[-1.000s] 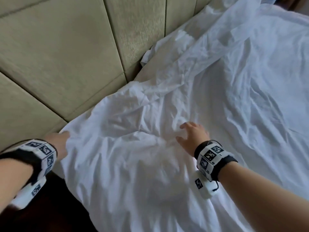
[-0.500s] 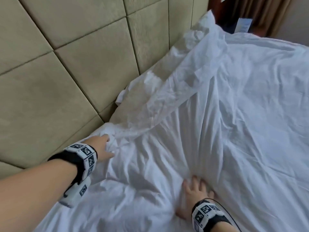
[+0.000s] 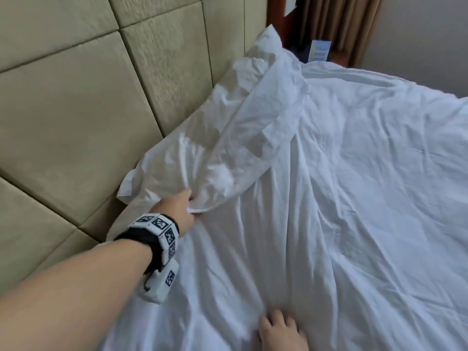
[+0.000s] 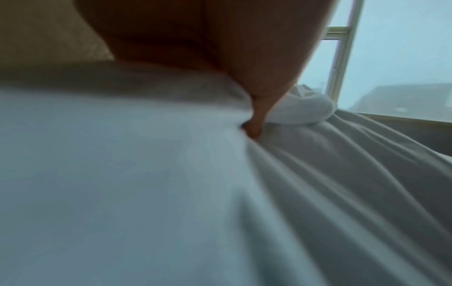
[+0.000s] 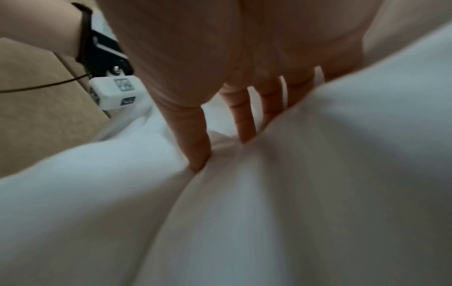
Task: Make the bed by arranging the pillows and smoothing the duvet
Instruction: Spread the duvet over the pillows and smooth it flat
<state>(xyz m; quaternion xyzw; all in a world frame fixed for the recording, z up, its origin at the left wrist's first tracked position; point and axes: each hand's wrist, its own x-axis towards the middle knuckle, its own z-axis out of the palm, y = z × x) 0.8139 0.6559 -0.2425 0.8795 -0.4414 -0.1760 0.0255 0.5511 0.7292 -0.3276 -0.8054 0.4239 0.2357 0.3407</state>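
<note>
Bedroom, looking like a hotel room: white duvet (image 3: 367,186) lying rumpled over a bed, a white pillow (image 3: 202,138) leaning against a beige padded panel headboard (image 3: 76,110), brown curtains (image 3: 339,24) hanging in the far corner, a window (image 4: 401,58) showing beyond the bed in the left wrist view.

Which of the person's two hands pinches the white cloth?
The left hand, up by the padded beige headboard, pinches a white cloth fold; the right hand presses flat with spread fingers.

Head view looks down along the bed (image 3: 379,198) toward its headboard (image 3: 76,110); both wrist views sit close — pressed near the same white duvet (image 3: 278,249).
</note>
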